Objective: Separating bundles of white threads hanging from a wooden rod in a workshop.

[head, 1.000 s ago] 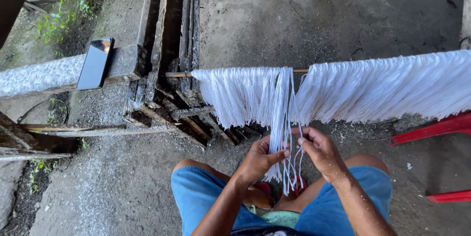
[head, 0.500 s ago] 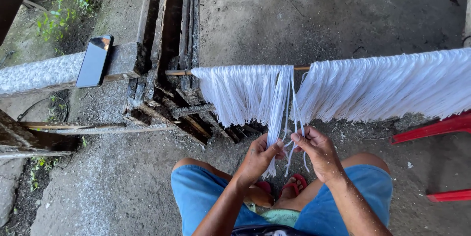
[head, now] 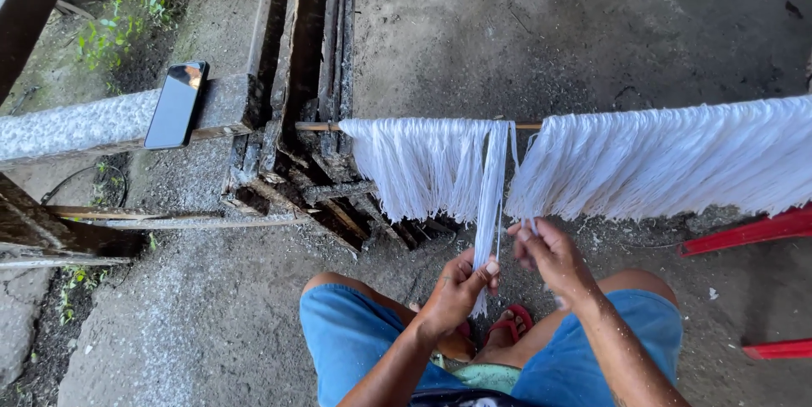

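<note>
We see a thin wooden rod (head: 524,126) going across from left to right, with long white threads (head: 668,162) hanging down from it. One bunch of white threads (head: 490,195) hangs in the middle, and our left hand (head: 457,293) holds its lower end. Our right hand (head: 550,256) is just beside it, on the right. A flat black phone (head: 175,105) lies on a grey stone ledge (head: 76,126), far to the left. Red plastic chair legs (head: 748,233) lie on the concrete floor (head: 550,26) at the right.

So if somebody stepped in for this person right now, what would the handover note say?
Left hand: grip closed on a separated bundle of white strands, pulled down taut.
Right hand: fingers pinched on a few thin threads beside that bundle.
White fibres hang over a horizontal stick, with a gap at the bundle.
Done: one bundle parted out.
Left: the rest hangs unsorted on both sides.
</note>
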